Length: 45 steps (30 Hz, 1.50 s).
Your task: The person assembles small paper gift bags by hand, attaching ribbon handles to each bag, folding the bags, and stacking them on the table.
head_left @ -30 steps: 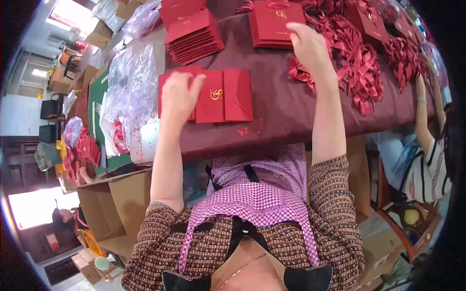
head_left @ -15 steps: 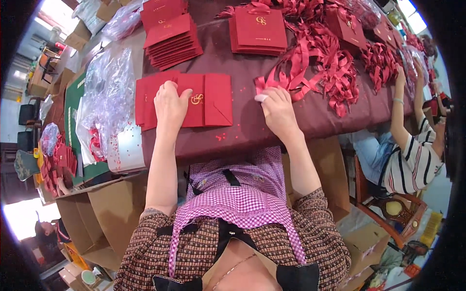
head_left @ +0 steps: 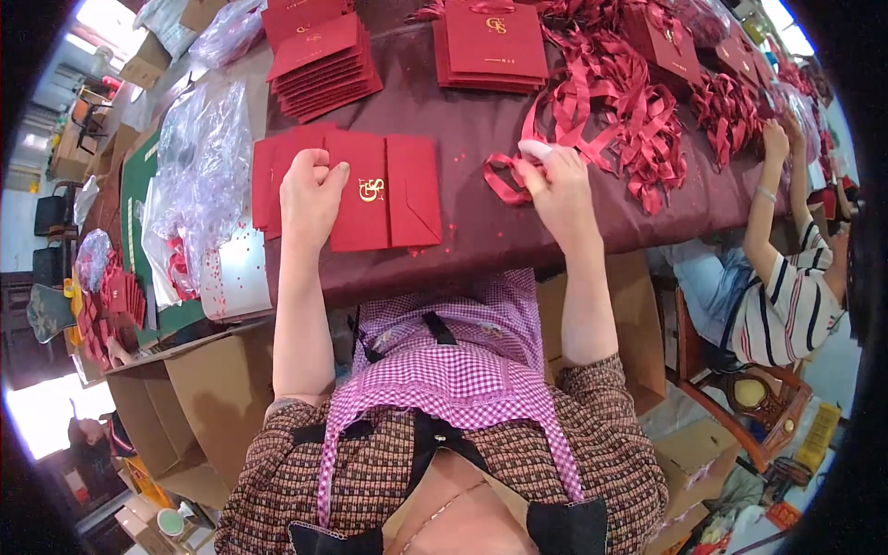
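A flat red gift bag (head_left: 407,196) with a gold emblem lies before me, one end folded over, on top of more red bags (head_left: 265,190). At its left edge is my left hand (head_left: 310,199), fingers curled and thumb against the bag; its fingertips are partly hidden. To the right, my right hand (head_left: 562,190) pinches a red ribbon (head_left: 499,185), which hangs in a loop left of the fingers. One finger of that hand has a white wrap. A heap of loose red ribbons (head_left: 638,139) lies just beyond it.
Stacked red bags (head_left: 324,69) stand at the far left, with another stack (head_left: 490,46) at far centre. Clear plastic wrapping (head_left: 199,157) covers the left side. The dark red cloth's near edge (head_left: 462,268) faces me. A co-worker's arm (head_left: 763,194) reaches in at right.
My left hand's fingers have curled in, and the gift bag has shifted slightly toward me. My right hand has moved right and away from me, drawing the ribbon into a raised loop.
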Motion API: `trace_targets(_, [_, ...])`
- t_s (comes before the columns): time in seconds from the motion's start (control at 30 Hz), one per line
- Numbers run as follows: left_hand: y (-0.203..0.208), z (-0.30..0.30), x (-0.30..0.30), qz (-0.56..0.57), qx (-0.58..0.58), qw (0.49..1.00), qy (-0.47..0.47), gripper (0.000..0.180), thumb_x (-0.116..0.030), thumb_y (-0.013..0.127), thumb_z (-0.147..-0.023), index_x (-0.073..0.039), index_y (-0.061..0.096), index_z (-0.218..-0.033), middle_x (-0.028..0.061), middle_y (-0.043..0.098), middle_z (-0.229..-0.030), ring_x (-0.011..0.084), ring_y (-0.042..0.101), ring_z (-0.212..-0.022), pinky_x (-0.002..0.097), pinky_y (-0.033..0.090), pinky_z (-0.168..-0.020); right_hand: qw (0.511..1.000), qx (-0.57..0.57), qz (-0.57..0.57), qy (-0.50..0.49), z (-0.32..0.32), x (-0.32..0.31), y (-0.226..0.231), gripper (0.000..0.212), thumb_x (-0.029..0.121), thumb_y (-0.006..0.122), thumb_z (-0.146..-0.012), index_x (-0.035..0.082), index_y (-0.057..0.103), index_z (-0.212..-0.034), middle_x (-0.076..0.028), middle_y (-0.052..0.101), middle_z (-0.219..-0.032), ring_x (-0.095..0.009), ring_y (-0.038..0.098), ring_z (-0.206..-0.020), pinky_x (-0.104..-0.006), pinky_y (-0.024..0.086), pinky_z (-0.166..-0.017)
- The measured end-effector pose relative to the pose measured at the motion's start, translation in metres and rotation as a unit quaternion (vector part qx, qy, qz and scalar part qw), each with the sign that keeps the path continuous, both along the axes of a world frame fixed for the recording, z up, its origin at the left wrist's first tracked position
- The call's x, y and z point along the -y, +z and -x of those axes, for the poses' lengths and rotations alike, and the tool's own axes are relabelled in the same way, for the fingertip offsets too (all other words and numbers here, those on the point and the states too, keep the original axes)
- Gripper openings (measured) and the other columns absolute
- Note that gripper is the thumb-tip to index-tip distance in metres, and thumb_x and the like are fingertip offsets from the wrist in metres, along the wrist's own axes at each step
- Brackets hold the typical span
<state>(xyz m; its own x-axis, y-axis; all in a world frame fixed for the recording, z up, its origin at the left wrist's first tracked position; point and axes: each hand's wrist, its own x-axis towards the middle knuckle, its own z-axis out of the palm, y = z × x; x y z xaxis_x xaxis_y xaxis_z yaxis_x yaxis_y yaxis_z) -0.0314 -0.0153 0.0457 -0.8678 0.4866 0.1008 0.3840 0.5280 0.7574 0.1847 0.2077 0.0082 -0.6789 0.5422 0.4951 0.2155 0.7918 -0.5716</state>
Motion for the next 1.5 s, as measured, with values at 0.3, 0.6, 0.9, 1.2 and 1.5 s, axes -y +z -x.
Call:
trace_targets(0.3, [-0.006, -0.012, 0.015, -0.154, 0.107, 0.981, -0.047, 0.026, -0.007, 0.065, -0.084, 0.008, 0.060, -0.104, 0.0041, 0.063, -0.069, 0.0071, 0.056, -0.066, 0.0253, 0.046, -0.061, 0.996, 0.025, -0.089, -0.008, 0.018, -0.009, 0.009, 0.012, 0.013, 0.067, -0.080, 0.009, 0.065, -0.091, -0.008, 0.063, -0.099, -0.030, 0.057, -0.097, -0.0415, 0.042, -0.085])
trace_targets(0.6, [-0.011, -0.016, 0.019, -0.193, 0.132, 0.968, -0.092, 0.021, -0.006, 0.062, -0.085, 0.006, 0.058, -0.103, -0.0012, 0.055, -0.065, 0.0035, 0.046, -0.062, 0.0222, 0.040, -0.057, 0.869, -0.073, 0.464, 0.153, 0.027, 0.020, 0.055, 0.018, 0.003, 0.060, -0.088, 0.006, 0.061, -0.105, -0.001, 0.063, -0.078, -0.006, 0.053, -0.065, -0.0192, 0.041, -0.057])
trace_targets(0.9, [-0.008, -0.022, 0.020, -0.193, 0.119, 0.969, -0.093, 0.019, -0.004, 0.061, -0.086, 0.005, 0.058, -0.102, -0.0015, 0.054, -0.065, 0.0032, 0.046, -0.062, 0.0215, 0.040, -0.057, 0.725, -0.140, 0.618, 0.271, 0.037, 0.046, 0.040, 0.026, 0.002, 0.056, -0.090, 0.000, 0.059, -0.116, -0.012, 0.066, -0.102, -0.017, 0.065, -0.083, -0.0280, 0.053, -0.070])
trace_targets(1.2, [0.002, -0.036, 0.017, -0.167, 0.101, 0.975, -0.107, 0.020, -0.004, 0.061, -0.087, 0.006, 0.058, -0.104, 0.0013, 0.057, -0.067, 0.0047, 0.050, -0.063, 0.0229, 0.044, -0.058, 0.989, -0.053, 0.025, 0.133, 0.051, 0.074, 0.039, 0.016, 0.002, 0.069, -0.079, 0.003, 0.067, -0.094, -0.008, 0.066, -0.093, -0.020, 0.062, -0.081, -0.0309, 0.049, -0.071])
trace_targets(1.5, [0.000, -0.044, 0.014, -0.145, 0.062, 0.980, -0.123, 0.019, -0.004, 0.061, -0.086, 0.006, 0.058, -0.103, 0.0027, 0.054, -0.067, 0.0062, 0.050, -0.064, 0.0233, 0.043, -0.060, 0.975, -0.097, 0.083, 0.181, 0.068, 0.094, 0.033, 0.015, 0.005, 0.069, -0.077, 0.005, 0.065, -0.091, -0.007, 0.065, -0.092, -0.026, 0.057, -0.087, -0.0363, 0.042, -0.080])
